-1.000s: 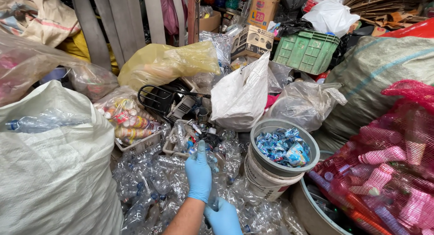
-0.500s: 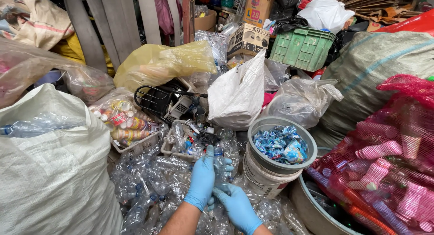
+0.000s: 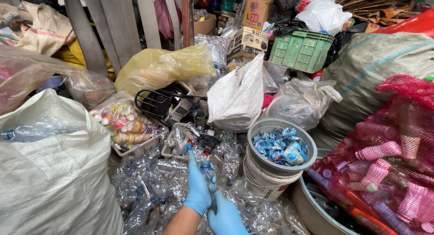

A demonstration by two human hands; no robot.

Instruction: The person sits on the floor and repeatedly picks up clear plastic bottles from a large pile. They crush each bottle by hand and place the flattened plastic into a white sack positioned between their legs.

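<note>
Amid crushed bottles | left hand [image 3: 198, 189] and right hand [image 3: 224, 217] together clamped a clear bottle [image 3: 209, 171] | bucket of caps [image 3: 276, 159] at three o'clock

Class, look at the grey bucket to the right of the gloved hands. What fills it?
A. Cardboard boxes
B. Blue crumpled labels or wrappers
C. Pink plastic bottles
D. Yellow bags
B: the grey bucket holds a heap of blue crumpled labels or wrappers, while the pink bottles sit apart in the red mesh sack further right.
</note>
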